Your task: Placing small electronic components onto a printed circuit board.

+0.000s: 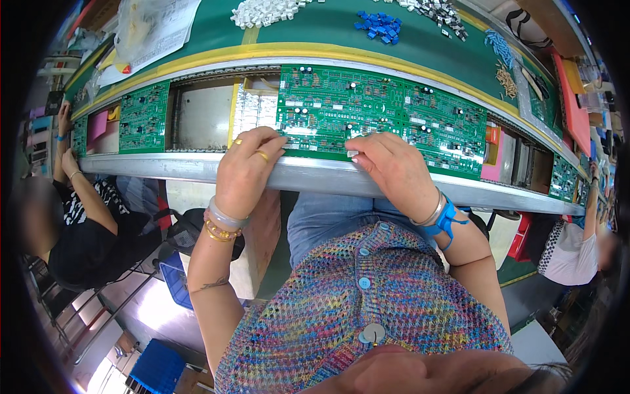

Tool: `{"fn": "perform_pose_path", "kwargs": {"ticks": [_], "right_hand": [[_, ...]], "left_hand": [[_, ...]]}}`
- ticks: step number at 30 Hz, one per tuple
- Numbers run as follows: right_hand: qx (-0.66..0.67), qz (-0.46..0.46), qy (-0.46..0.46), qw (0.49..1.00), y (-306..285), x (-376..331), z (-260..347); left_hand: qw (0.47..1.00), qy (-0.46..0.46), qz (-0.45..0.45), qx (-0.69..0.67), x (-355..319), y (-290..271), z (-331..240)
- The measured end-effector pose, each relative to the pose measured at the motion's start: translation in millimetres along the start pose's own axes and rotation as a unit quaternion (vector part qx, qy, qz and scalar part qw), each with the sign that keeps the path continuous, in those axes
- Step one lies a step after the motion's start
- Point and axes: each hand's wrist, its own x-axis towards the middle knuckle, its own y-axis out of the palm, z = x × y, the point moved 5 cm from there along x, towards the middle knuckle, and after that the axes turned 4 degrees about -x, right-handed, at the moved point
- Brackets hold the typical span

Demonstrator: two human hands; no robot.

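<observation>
A large green circuit board (328, 98), populated with small components, lies on the rail line in front of me. My left hand (246, 164) is at its near left corner, fingers bent and drawn together; whatever they may pinch is hidden. Over the board's near edge, my right hand (397, 171) is closed, with a small white connector (352, 153) between thumb and fingers. Right beside this board is another populated green board (446, 125).
Beyond the rails, a green bench holds piles of white connectors (262, 12), blue connectors (379, 27) and tan parts (505, 82). A metal rail (315, 174) runs along the near side. Co-workers sit at left (79, 223) and right (567, 253). Another board (144, 118) lies farther left.
</observation>
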Motion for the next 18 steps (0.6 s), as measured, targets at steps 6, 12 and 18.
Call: {"fn": "perform_pose_path", "kwargs": {"ticks": [6,12,18], "right_hand": [[-0.029,-0.034,0.002,0.999,8,4,3],[-0.078,-0.042,-0.036,0.995,21,11,8],[-0.119,-0.018,-0.052,0.991,22,12,13]], "left_hand": [[0.997,-0.044,-0.056,0.03,-6,-13,8],[0.996,-0.057,-0.057,0.029,-10,-11,9],[0.996,-0.054,-0.062,0.028,-12,-8,11]]}}
